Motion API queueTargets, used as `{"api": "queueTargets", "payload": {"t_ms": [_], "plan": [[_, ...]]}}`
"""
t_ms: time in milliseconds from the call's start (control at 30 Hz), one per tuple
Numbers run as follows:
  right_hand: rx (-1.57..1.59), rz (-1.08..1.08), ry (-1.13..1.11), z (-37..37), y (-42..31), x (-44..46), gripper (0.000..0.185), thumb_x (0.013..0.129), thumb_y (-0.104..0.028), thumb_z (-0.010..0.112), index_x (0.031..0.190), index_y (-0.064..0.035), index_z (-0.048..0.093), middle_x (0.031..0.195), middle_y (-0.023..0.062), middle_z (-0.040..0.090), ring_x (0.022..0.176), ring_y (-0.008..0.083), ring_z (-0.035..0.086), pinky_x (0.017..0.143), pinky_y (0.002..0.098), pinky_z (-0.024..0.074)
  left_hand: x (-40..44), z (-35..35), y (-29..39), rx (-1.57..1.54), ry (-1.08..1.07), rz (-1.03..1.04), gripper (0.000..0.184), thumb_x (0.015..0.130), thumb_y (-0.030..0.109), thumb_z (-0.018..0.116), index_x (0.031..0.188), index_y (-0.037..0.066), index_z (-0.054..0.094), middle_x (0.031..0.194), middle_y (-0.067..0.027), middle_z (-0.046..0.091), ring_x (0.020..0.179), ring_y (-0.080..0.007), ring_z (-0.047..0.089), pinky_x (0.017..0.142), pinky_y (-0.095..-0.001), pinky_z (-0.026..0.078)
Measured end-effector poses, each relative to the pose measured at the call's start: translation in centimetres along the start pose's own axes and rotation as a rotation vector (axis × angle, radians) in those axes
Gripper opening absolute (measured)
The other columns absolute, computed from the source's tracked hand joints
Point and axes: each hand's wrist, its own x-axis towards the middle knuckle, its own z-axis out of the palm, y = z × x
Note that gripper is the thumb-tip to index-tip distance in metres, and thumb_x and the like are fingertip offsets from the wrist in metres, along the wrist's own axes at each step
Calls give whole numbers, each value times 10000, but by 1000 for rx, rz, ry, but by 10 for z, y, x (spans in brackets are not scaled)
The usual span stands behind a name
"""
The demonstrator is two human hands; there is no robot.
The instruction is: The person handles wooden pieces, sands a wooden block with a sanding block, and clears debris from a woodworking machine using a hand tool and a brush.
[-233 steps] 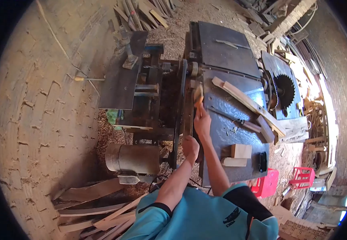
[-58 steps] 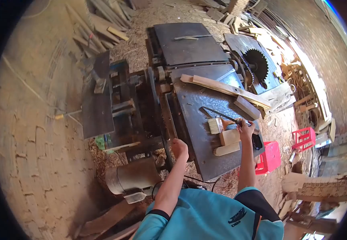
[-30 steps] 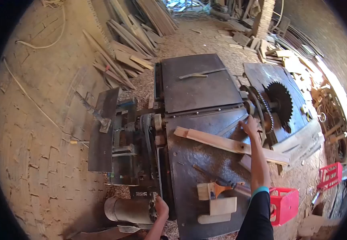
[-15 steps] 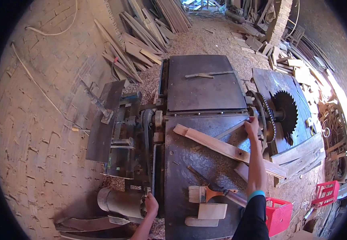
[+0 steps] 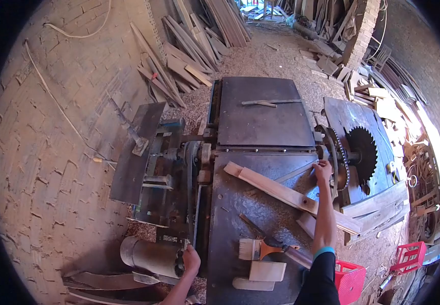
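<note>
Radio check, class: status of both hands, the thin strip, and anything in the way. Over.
Left hand by motor, grip unclear. Right hand near end of thin strip, hold unclear. Possible obstacle: long board crossing beneath right forearm.

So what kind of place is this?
Most likely a woodworking shop. There's a big toothed circular saw blade, long wooden planks propped up in a bunch, and what look like wood shavings scattered around.
</note>
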Motion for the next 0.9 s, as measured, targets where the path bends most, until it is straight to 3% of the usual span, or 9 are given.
{"api": "queueTargets", "payload": {"t_ms": [167,233,300,467,667,767,900], "plan": [[155,-7,-126,2,38,47,196,645,-11,576,833,21,529,729,78,571,647,173,560,611,263,459,6,5,-11,-19,0,-5,564,825,359,250,878,-135,518,889,-328,511,917,-437,469,802,-444,361],[677,11,-283,-2,-32,20,155,702,-3,525,855,19,503,768,92,573,664,189,574,615,272,487,9,8,-13,-23,-6,-24,566,827,364,252,881,-131,518,893,-325,511,915,-436,471,802,-445,361],[716,63,-281,0,-67,23,143,755,-3,474,894,32,477,848,114,575,692,197,586,644,281,507,4,6,-12,-3,18,-4,570,831,374,257,860,-129,526,874,-320,519,900,-432,481,797,-445,363],[659,-28,-240,3,-173,1,226,763,36,453,988,41,474,905,149,568,711,210,594,587,242,513,11,9,-16,-52,-33,25,560,835,376,267,838,-115,538,836,-302,537,860,-424,499,772,-440,372],[752,-299,-332,-2,-243,-24,267,802,-10,467,1064,38,442,942,135,573,788,207,587,665,254,488,2,-1,-2,-133,-75,-17,538,839,369,272,852,-102,533,850,-302,533,878,-426,489,764,-441,370],[631,-617,-328,-11,-277,-74,256,821,-32,455,1065,42,433,952,144,571,828,201,577,716,268,473,20,18,-28,-184,-118,23,539,841,373,274,837,-101,530,846,-305,530,874,-436,484,752,-448,373],[520,-716,-316,-3,-316,-168,238,826,-30,444,1052,48,439,946,148,577,839,191,579,694,248,465,3,-3,-9,-112,-98,115,579,848,401,256,800,-106,531,820,-304,532,837,-451,491,711,-468,386]]}}
